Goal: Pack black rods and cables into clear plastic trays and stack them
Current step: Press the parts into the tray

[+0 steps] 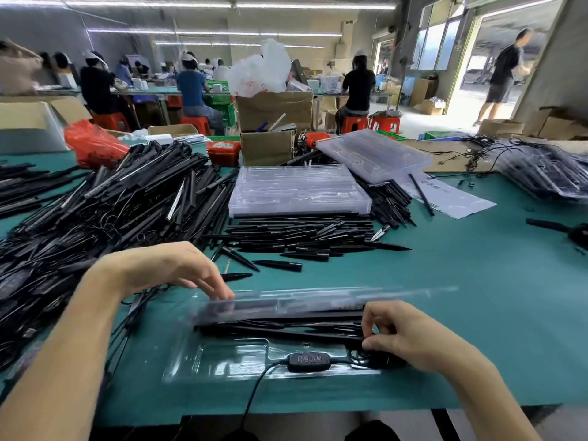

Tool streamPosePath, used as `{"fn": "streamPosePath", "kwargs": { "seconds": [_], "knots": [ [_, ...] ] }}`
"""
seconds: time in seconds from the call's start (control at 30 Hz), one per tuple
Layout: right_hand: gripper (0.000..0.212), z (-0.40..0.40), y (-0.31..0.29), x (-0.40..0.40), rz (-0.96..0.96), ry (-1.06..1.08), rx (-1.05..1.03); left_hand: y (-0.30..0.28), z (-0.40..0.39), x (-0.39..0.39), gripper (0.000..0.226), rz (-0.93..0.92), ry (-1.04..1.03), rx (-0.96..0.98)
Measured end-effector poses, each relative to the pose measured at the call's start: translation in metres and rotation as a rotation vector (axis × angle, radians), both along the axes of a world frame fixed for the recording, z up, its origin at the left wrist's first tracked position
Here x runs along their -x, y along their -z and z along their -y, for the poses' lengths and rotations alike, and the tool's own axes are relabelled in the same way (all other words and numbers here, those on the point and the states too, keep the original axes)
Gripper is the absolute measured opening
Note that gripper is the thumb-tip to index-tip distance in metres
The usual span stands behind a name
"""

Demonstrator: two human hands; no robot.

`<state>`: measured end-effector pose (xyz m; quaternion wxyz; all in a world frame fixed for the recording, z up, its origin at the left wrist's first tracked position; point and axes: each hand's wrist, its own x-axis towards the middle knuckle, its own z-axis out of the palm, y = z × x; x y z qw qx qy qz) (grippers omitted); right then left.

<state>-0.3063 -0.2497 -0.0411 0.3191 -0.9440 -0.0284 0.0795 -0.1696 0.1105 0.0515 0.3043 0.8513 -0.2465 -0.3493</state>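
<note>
A clear plastic tray [222,361] lies open on the green table in front of me, its lid [318,302] half raised and blurred. Black rods [276,327] lie in the tray's long slot. A cable with a black inline controller [308,361] sits in the front compartment, its lead hanging over the table edge. My left hand [178,268] touches the lid's left part with straight fingertips. My right hand [404,335] pinches the rods' right ends and the coiled cable beside them.
A big heap of black rods and cables [105,211] fills the left. Short black spikes [302,238] lie ahead, behind them stacks of clear trays [296,192]. Packed trays [541,173] lie far right. Boxes, a red bag and seated people are beyond.
</note>
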Motion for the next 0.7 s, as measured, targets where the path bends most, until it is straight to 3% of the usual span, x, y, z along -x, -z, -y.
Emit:
{"fn": "streamPosePath", "kwargs": {
  "seconds": [0.03,0.13,0.23,0.5,0.6,0.7],
  "knots": [
    [0.02,-0.001,0.0,0.0,-0.022,0.02,0.013,-0.002,0.011,0.005,0.031,0.045,-0.018,-0.118],
    [0.019,-0.002,-0.001,-0.001,-0.028,0.052,0.018,0.001,0.041,0.022,0.068,0.227,0.051,-0.319],
    [0.019,-0.001,0.001,0.002,0.033,0.076,0.019,0.021,0.062,0.03,0.102,0.244,0.057,-0.449],
    [0.02,0.009,0.006,0.021,0.103,0.063,-0.11,0.078,0.078,0.05,0.083,0.342,-0.134,-0.376],
    [0.007,0.015,0.002,0.026,0.1,0.022,-0.12,0.089,0.077,0.056,0.097,0.411,-0.183,-0.325],
    [0.024,0.029,-0.001,0.033,0.074,0.03,-0.344,0.093,0.076,0.057,0.109,0.442,-0.194,-0.329]
  ]
}}
